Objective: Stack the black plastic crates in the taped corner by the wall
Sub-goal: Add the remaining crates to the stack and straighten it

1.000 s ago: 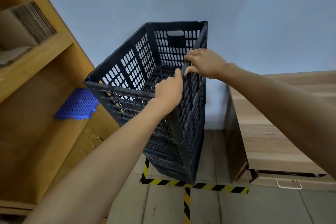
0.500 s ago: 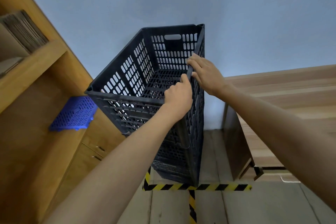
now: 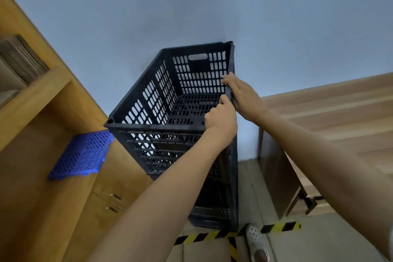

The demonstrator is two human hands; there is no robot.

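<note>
A tall stack of black plastic crates [image 3: 214, 193] stands in the corner against the blue wall, behind the yellow-and-black floor tape [image 3: 214, 236]. The top crate [image 3: 161, 100] is open upward, with slotted walls and a handle hole in its far side. Both hands are on its right rim. My left hand [image 3: 222, 120] is closed around the rim near the front right corner. Just beyond it, my right hand [image 3: 241, 95] grips the same rim, its fingers curled over the edge.
A wooden shelf unit [image 3: 38, 100] rises on the left, with a blue plastic grid panel [image 3: 81, 155] leaning on it beside the stack. A low wooden cabinet [image 3: 319, 134] stands to the right. My white shoe [image 3: 256, 242] rests on the tape line.
The view has tilted and drawn back, so the stack sits lower and my shoe shows. My right hand slid a little toward me along the right rim; both hands keep their hold.
</note>
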